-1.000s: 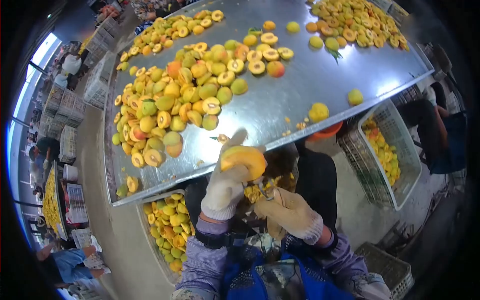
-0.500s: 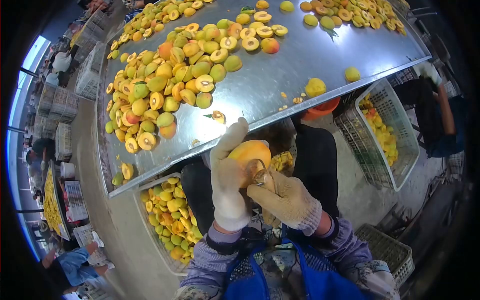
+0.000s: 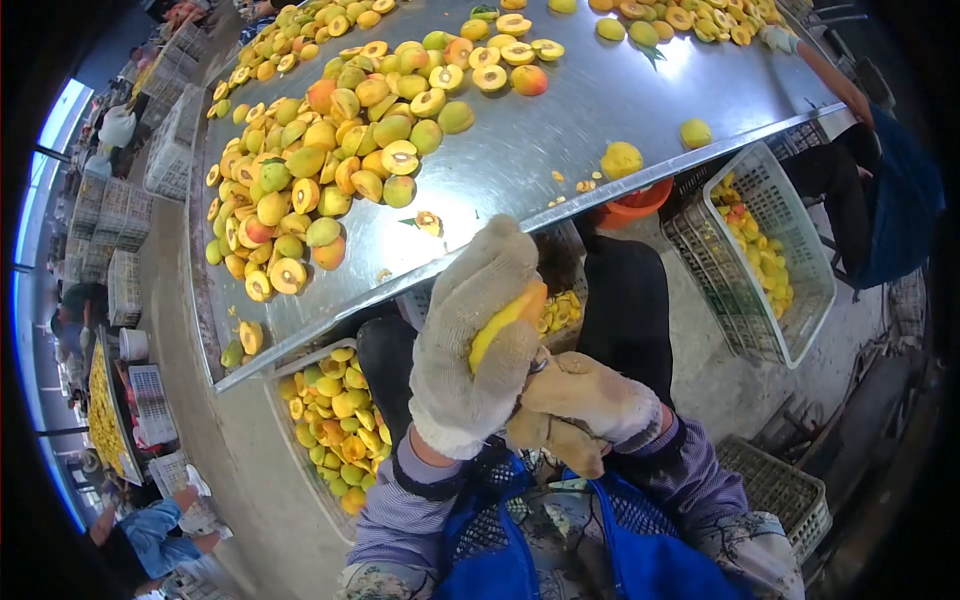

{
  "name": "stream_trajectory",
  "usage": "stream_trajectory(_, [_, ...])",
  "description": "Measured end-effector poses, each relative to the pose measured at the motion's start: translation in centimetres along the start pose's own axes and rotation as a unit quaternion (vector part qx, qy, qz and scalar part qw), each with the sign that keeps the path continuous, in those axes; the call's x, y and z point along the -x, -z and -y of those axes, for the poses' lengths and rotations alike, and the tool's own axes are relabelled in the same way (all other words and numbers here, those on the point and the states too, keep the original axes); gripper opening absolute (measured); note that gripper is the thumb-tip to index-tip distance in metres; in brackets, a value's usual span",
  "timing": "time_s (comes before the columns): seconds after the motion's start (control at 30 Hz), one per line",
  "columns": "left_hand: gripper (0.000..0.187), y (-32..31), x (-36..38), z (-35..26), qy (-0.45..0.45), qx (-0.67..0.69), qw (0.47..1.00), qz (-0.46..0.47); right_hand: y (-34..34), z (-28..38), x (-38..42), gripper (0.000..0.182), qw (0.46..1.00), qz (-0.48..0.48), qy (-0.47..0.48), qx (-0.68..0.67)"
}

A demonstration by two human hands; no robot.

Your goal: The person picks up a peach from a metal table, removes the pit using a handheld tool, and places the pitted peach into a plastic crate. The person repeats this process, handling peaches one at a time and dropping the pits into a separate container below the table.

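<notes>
My left hand (image 3: 465, 350), in a pale knit glove, is wrapped around a yellow-orange peach (image 3: 503, 328) above my lap, just off the table's near edge. Its fingers and palm cover much of the fruit. Close against the peach's lower right side is my right hand (image 3: 592, 400), in a stained tan glove, closed on a pitting tool. Only a bit of the tool's metal loop (image 3: 540, 360) shows between the hands; its handle is hidden. A pile of peaches (image 3: 330, 150), many cut in half with pits showing, lies on the metal table (image 3: 540, 130) in front.
Below left stands a crate of peach halves (image 3: 345, 425). To the right are a crate with yellow pieces (image 3: 765, 250), an orange bucket (image 3: 637, 203) and another crate (image 3: 770, 490). A co-worker's arm (image 3: 835, 80) reaches over the table's far right corner.
My left hand has turned, its back now covering more of the peach. My right hand has rotated lower, hiding most of the tool's loop. The co-worker's arm now reaches onto the table.
</notes>
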State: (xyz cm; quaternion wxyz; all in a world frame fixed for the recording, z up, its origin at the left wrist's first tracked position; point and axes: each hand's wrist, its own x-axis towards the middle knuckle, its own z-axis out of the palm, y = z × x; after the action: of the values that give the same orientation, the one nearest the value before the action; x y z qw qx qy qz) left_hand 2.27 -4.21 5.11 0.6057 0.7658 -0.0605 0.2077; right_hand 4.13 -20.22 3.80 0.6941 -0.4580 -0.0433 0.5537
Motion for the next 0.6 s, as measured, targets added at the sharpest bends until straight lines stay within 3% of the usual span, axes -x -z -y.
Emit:
stream_trajectory(0.03, [0.037, 0.4, -0.4, -0.5, 0.0, 0.0, 1.0, 0.001, 0.1, -0.3, 0.1, 0.028, 1.0, 0.009, 0.012, -0.013])
stream_trajectory(0.1, [0.034, 1.1, -1.2, -1.6, 0.193, 0.128, 0.969, 0.085, 0.8, -1.3, 0.1, 0.028, 0.998, 0.021, -0.016, -0.059])
stream_trajectory(0.13, [0.034, 1.0, -1.1, -1.6, 0.193, 0.128, 0.969, 0.085, 1.0, -1.8, 0.3, 0.03, 0.993, 0.033, -0.043, -0.104])
stream_trajectory(0.2, [0.034, 0.8, -0.9, -1.3, 0.094, 0.097, 0.984, 0.113, 0.7, -2.6, 0.9, 0.03, 0.988, 0.037, -0.015, -0.148])
stream_trajectory(0.23, [0.039, 0.9, -0.9, -0.9, -0.01, 0.0, 0.994, 0.111, 0.6, -2.9, 1.2, 0.032, 0.98, 0.043, 0.012, -0.192])
stream_trajectory(0.27, [0.039, 0.8, -0.6, -0.5, -0.009, 0.0, 0.994, 0.111, 1.0, -3.4, 1.0, 0.032, 0.98, 0.043, 0.012, -0.192])
stream_trajectory(0.33, [0.049, 0.4, 0.0, -0.1, 0.147, 0.306, 0.933, 0.124, 2.0, -4.6, 0.4, 0.033, 0.926, 0.223, 0.029, -0.302])
stream_trajectory(0.37, [0.049, -0.1, 0.2, -0.3, 0.147, 0.306, 0.932, 0.124, 2.1, -4.9, 0.3, 0.033, 0.927, 0.223, 0.029, -0.302])
stream_trajectory(0.43, [0.058, -1.2, 0.5, -0.9, 0.245, 0.474, 0.846, -0.006, 2.0, -5.2, 0.2, 0.029, 0.956, 0.137, 0.028, -0.256])
stream_trajectory(0.57, [0.068, -1.7, 0.0, -0.8, 0.293, 0.416, 0.858, -0.073, 2.1, -6.9, -0.5, 0.028, 0.981, 0.107, 0.126, -0.103])
stream_trajectory(0.6, [0.067, -1.1, 0.1, -0.2, 0.32, 0.467, 0.823, -0.052, 3.4, -10.1, -1.8, 0.028, 0.979, 0.074, 0.19, 0.034])
